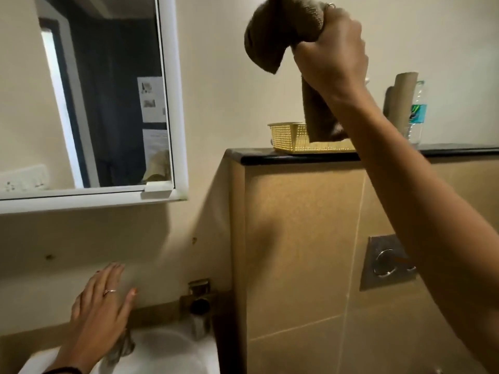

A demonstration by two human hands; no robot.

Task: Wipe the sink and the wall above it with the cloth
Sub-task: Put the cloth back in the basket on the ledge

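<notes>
Bunched in my right hand [330, 54], at the top of the frame right of centre, is the brown cloth [272, 36]: my fingers are closed tight round its middle, one wad bulging out to the left of my fist and a long tail hanging down below it, in front of the yellow basket [287, 137] on the dark ledge [297, 155]. My left hand [104, 300] is open and empty, fingers spread flat near the cream wall [151, 238] in the lower left, just above the white sink [164, 349] at the bottom edge. So the cloth sits high and to the right, while the strip of wall under the mirror [89, 98] and the basin both lie down and to the left of my grip, beyond the tap [198, 306]. I judge the next stroke must sweep leftward and downward across the tiled corner; the cloth's tail hangs vertically, so it will trail. The free hand is far nearer the sink, but the cloth hand does the wiping.
</notes>
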